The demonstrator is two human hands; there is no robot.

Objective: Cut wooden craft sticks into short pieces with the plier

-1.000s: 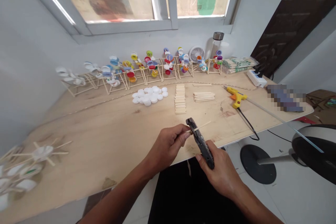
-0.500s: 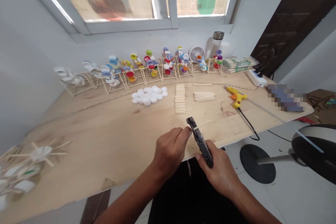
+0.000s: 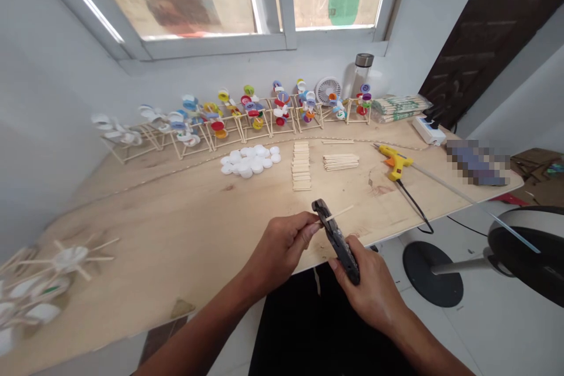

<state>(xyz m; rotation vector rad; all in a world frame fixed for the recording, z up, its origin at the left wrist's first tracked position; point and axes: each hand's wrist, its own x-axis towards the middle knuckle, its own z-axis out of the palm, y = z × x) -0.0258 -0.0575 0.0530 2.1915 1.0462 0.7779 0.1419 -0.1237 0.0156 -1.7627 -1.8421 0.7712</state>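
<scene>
My left hand [image 3: 285, 247] pinches one end of a thin wooden stick [image 3: 342, 212], close to the table's front edge. The stick lies across the jaws of a dark hand cutter [image 3: 335, 239], and its free end sticks out on the right. Wrapped round the cutter's handles is my right hand [image 3: 370, 279]. Beyond the hands, short cut sticks [image 3: 301, 167] are laid in a column, with a bundle of longer sticks [image 3: 341, 162] to their right. White bottle caps [image 3: 251, 160] are gathered to the left of the column.
Stick frames with coloured cap wheels [image 3: 251, 111] line the back of the table. A yellow glue gun [image 3: 395, 161] with its cord lies at right, near a power strip [image 3: 429, 130]. White cap-and-stick wheels [image 3: 70, 259] rest at the left. A floor fan [image 3: 529, 252] stands off the right edge.
My left hand has turned and slid slightly at the stick's end, its thumb now showing along the stick. The cutter has hardly moved in my right hand.
</scene>
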